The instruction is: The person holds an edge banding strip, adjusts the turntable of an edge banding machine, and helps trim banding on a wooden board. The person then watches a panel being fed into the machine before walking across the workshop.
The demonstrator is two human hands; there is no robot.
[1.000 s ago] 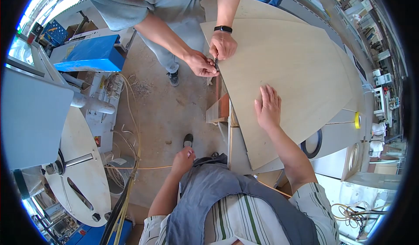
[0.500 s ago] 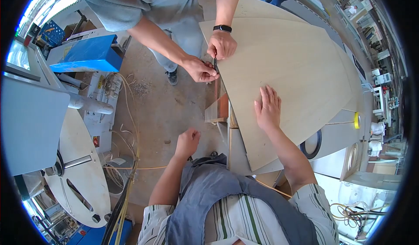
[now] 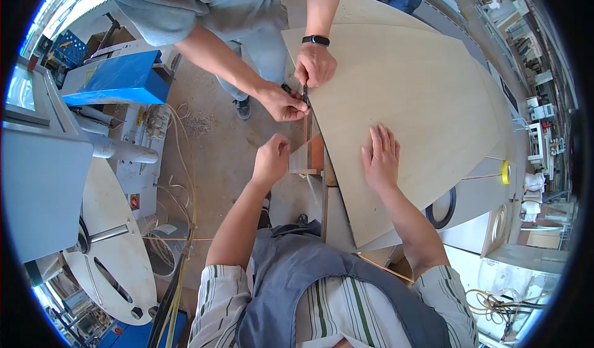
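A large pale wood sheet [image 3: 427, 100] with a curved far edge lies on the table. My right hand [image 3: 380, 156] rests flat on it, fingers stretched out. My left hand [image 3: 272, 159] hovers off the sheet's left edge with curled fingers; nothing shows in it. Across from me, a person's hand with a black wristband [image 3: 316, 40] presses at the sheet's edge. That person's other hand [image 3: 284, 102] is beside it, and both hold a thin dark tool [image 3: 305, 93] upright at the edge.
A second pale sheet [image 3: 365, 10] lies underneath. A yellow tape roll [image 3: 506, 172] and a black ring [image 3: 442, 207] sit at the right. On the left stand a machine with a blue cover [image 3: 120, 78] and a pale disc [image 3: 114, 249]. Hoses [image 3: 189, 193] hang near my left arm.
My left hand has moved up and slightly right, toward the other person's hands. My right hand stays on the sheet. The other person's hands have barely shifted.
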